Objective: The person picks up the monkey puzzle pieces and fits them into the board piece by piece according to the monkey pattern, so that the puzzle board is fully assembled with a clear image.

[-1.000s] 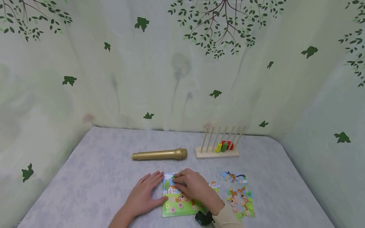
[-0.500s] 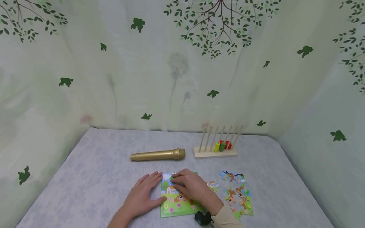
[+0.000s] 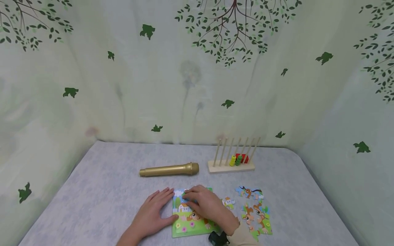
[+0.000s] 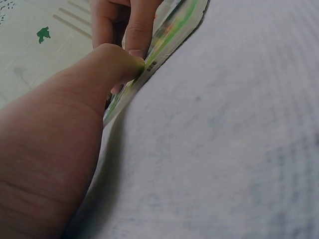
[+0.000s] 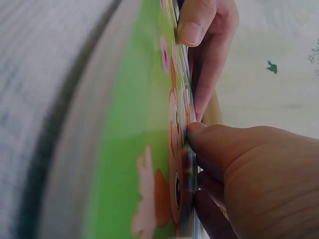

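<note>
A jigsaw puzzle board [image 3: 191,232] with a monkey, flowers and a house lies flat on the table. Along its left side rests my left hand [image 3: 152,213], fingers extended, the thumb touching the lower left edge. My right hand [image 3: 207,205] reaches over the board from the right. Its thumb and fingers bend down onto the upper left part, pinching a puzzle piece that they mostly hide. The right wrist view shows this hand [image 5: 264,159] with its thumb tip against the picture surface. Right of the board lies a small loose puzzle piece [image 3: 228,202].
Joined puzzle pieces [image 3: 257,217] with monkeys lie farther right, below another group of pieces [image 3: 249,192]. Behind the board are a gold toy microphone [image 3: 169,169] and a wooden peg stand [image 3: 231,168] with yellow, green and red beads. A leaf-patterned cloth hangs behind the table.
The head view has shifted slightly. Both hands keep nearly the same place on the board, and the loose pieces lie as before.
</note>
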A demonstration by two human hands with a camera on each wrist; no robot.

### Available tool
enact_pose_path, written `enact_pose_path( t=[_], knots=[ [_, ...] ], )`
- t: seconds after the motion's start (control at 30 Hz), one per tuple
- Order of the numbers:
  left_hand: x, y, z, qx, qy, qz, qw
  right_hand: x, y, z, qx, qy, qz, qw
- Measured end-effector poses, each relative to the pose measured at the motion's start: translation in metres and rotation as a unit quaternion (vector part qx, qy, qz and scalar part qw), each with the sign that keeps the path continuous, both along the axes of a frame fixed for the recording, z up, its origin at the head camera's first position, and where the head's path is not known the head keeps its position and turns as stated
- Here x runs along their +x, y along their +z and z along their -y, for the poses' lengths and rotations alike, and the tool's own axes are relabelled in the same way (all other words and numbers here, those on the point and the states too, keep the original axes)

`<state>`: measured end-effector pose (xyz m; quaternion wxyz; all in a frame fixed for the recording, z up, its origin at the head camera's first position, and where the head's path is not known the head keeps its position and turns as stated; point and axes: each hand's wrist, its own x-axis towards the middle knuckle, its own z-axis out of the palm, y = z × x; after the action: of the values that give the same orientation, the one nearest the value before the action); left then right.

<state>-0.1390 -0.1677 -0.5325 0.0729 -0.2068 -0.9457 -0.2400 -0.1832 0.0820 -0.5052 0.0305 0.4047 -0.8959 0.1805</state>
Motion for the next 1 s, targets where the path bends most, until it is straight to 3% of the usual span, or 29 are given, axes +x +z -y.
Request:
enact_pose_path(
  t=[0.7, 1.0],
  knots=[
    [0.0012, 0.0005, 0.0033, 0.010, 0.007, 0.022, 0.9997, 0.0001, -0.0026, -0.0005, -0.015, 0.020, -0.014, 0.9996],
    [-0.0007, -0.0001, 0.0003, 0.014, 0.002, 0.028, 0.9995, 0.0016, 0.0064, -0.0040, -0.027, 0.020, -0.011, 0.9994]
  ],
)
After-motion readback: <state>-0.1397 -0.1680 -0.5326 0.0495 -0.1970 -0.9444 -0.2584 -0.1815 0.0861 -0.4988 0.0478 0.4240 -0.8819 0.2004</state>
